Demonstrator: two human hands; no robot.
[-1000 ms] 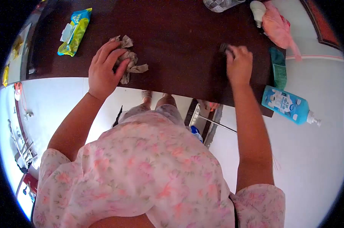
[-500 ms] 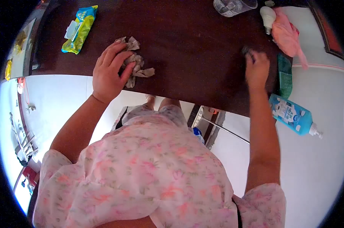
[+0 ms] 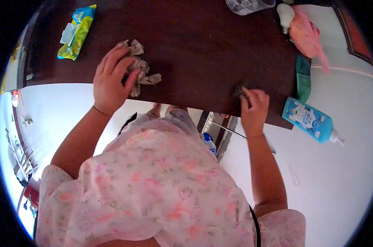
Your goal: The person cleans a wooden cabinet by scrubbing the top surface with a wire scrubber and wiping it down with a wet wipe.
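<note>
My left hand [image 3: 110,80] lies over a crumpled greyish-brown wipe [image 3: 141,68] near the table's front edge, its fingers curled onto it. Part of the wipe is hidden under the palm and fingers. Farther right, my right hand [image 3: 255,108] pinches a small dark scouring pad [image 3: 239,92] against the tabletop close to the front edge. The fingers cover some of the pad, and its exact make is hard to make out. Both of these lie on the dark brown table [image 3: 186,45].
A wet-wipes pack [image 3: 77,33] with its lid up lies at the far left. Along the right edge are a clear plastic container [image 3: 250,5], a light bulb [image 3: 285,16], a pink plastic bag [image 3: 305,33], a green packet [image 3: 303,78] and a blue pump bottle [image 3: 308,119].
My right hand has moved left and toward the front edge with the dark scouring pad. My left hand stays on the wipe. The whole view has shifted slightly.
</note>
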